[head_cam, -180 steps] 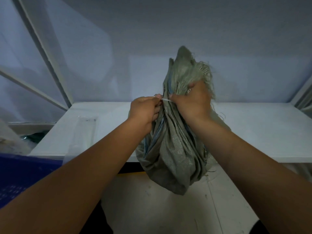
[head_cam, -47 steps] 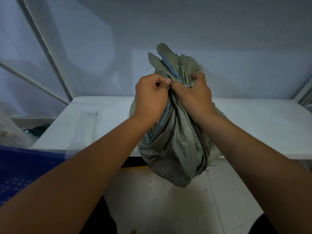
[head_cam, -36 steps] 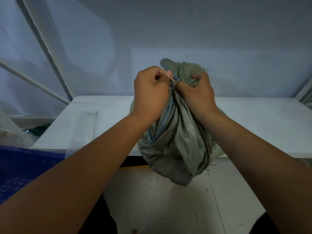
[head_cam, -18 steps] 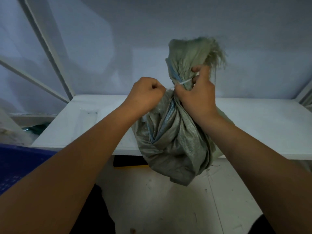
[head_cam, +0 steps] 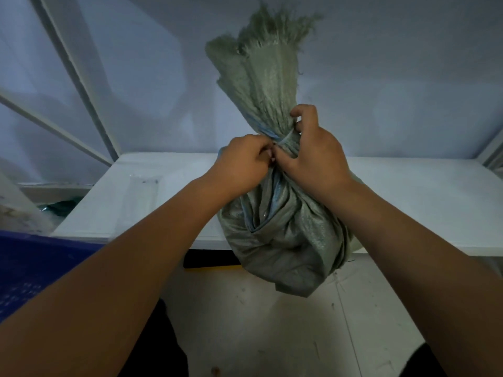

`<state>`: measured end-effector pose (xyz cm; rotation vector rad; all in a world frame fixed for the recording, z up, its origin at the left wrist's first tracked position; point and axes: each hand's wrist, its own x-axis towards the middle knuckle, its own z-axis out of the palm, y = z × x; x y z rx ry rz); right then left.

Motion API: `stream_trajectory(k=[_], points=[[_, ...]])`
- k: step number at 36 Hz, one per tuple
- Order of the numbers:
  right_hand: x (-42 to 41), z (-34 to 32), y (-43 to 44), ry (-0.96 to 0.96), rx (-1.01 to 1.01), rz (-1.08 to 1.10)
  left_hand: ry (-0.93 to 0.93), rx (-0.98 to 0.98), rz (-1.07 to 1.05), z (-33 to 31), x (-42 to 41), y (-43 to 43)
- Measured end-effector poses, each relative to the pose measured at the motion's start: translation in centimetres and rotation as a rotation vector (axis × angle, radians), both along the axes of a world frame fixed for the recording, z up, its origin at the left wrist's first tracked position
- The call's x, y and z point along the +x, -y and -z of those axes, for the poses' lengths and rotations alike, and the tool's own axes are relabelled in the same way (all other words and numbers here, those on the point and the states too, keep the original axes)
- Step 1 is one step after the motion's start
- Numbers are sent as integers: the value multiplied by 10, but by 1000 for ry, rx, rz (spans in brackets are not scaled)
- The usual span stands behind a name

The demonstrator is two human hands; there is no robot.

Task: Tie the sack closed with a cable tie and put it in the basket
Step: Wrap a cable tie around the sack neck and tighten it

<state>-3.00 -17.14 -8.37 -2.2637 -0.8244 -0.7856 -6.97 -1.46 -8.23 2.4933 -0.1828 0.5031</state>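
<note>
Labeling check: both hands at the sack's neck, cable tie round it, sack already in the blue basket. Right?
No. The head view shows the sack held up before the white table, not in the blue basket, which sits apart at lower left. Left hand and right hand are at its neck, cable tie round it.

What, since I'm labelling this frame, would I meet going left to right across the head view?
blue basket → clear packet on the table → left hand → right hand. The sack and cable tie overlap the hands, so both are omitted.
</note>
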Motion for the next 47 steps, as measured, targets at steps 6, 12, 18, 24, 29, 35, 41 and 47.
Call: stream_trajectory(k=[6, 12, 18, 24, 29, 35, 41, 47], points=[[2, -1, 2, 27, 43, 4, 51, -11, 10, -3, -3, 9], [-4, -5, -3, -125, 229, -2, 218, 129, 18, -5, -6, 3], [-2, -13, -7, -508, 182, 16, 275, 188, 31, -2, -4, -3], [-1, -8, -1, -734, 433, -188, 272, 187, 102, 2, -3, -5], [-1, -10, -1, -646, 445, -205, 287, 196, 126, -2, -1, -7], [-2, -12, 3, -474, 248, -105, 273, 242, 110, -2, -2, -10], [-2, -11, 3, -419, 192, -59, 231, 274, 96, -4, -2, -8], [-2, -10, 4, -369, 131, -20, 204, 288, 82, -3, -2, -7]])
